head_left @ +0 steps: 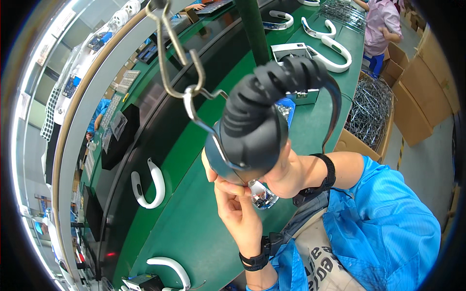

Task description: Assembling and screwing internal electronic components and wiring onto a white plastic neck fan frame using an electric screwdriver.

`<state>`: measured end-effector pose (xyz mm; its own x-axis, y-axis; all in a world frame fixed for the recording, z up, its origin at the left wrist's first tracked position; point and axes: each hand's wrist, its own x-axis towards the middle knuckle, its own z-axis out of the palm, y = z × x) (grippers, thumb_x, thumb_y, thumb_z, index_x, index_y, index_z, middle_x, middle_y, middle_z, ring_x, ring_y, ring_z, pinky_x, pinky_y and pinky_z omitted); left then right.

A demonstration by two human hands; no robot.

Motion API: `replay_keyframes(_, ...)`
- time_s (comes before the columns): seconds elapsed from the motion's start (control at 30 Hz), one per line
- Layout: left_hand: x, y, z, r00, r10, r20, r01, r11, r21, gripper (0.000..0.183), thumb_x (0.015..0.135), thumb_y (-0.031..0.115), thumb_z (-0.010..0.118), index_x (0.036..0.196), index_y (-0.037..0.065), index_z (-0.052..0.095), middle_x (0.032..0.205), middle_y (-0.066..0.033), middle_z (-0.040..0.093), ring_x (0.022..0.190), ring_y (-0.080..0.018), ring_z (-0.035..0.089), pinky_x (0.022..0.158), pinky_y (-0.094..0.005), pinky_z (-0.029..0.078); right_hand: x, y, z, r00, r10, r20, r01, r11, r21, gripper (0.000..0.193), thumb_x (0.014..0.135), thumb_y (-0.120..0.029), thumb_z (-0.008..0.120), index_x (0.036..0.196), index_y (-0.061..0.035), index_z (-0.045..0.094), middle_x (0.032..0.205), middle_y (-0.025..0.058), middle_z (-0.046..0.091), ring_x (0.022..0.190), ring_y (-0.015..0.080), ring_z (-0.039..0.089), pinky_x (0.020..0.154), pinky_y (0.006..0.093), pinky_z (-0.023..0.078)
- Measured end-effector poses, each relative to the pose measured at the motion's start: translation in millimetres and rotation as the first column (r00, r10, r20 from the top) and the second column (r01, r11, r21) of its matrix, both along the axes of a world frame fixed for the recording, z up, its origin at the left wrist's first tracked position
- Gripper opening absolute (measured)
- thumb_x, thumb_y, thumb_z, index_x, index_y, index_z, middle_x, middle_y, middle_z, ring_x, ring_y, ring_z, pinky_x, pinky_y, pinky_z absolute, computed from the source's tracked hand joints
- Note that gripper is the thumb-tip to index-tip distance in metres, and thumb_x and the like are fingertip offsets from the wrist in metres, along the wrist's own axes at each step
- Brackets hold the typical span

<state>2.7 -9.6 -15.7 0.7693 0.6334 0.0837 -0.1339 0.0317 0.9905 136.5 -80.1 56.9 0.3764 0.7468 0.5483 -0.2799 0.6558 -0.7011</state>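
A black electric screwdriver (250, 145) with a thick ribbed cable sleeve hangs upright from a metal hook (194, 89) in the middle of the view. Around its body my right hand (284, 177) is wrapped, with fingertips showing on the far left side. Below it, my left hand (233, 201) is closed, thumb and fingers pinching at a small white housing (262, 195) with exposed shiny parts. The driver's body hides its tip and much of that housing. Both wrists carry black straps.
White curved devices (158, 186) lie on the green bench and the dark belt. Farther along stand a metal box (306, 97) and a blue tray (286, 111) of small parts. At right is a carton (364, 116) of thin metal pieces; a co-worker (383, 29) sits beyond.
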Motion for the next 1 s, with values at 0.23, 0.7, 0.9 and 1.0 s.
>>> replay_keyframes(0.23,2,-3,5,0.999,0.046,0.029,-0.047,0.999,0.008,0.003,0.109,0.003,0.059,0.110,0.004,0.057,0.099,-0.0016,0.065,0.086,-0.0071,0.063,0.078,-0.0235,0.050,4,6,-12,0.962,-0.144,0.231,0.156,0.987,-0.034,0.079,0.101,-0.078,0.050,0.122,-0.0019,0.055,0.086,0.0009,0.053,0.070,0.0084,0.047,0.058,0.0252,0.042)
replay_keyframes(0.7,0,4,-5,1.000,-0.007,-0.013,0.006,0.999,-0.049,0.048,0.108,0.002,0.062,0.154,-0.002,0.048,0.099,-0.0046,0.069,0.089,-0.0099,0.069,0.081,-0.0237,0.054,3,6,-10,0.993,-0.092,0.067,0.096,0.994,-0.060,0.084,0.098,-0.080,0.052,0.124,-0.0004,0.055,0.087,0.0023,0.057,0.070,0.0078,0.050,0.058,0.0252,0.044)
replay_keyframes(0.9,-1,-1,0,1.000,0.020,-0.009,-0.021,0.992,-0.128,0.023,0.103,-0.004,0.067,0.125,0.000,0.062,0.103,-0.0034,0.070,0.092,-0.0098,0.068,0.079,-0.0227,0.052,1,11,-2,0.994,-0.030,0.104,0.032,0.999,-0.019,0.072,0.103,-0.074,0.051,0.115,-0.0031,0.057,0.081,-0.0023,0.051,0.069,0.0028,0.050,0.056,0.0222,0.042)
replay_keyframes(1.0,1,-1,-3,0.999,0.041,-0.031,-0.044,0.994,-0.103,0.021,0.104,-0.001,0.068,0.125,0.000,0.062,0.102,-0.0024,0.069,0.088,-0.0070,0.064,0.076,-0.0212,0.049,8,12,-4,0.967,-0.100,0.235,0.106,0.994,-0.016,0.076,0.103,-0.075,0.050,0.121,-0.0021,0.057,0.083,-0.0017,0.051,0.068,0.0051,0.047,0.056,0.0238,0.040)
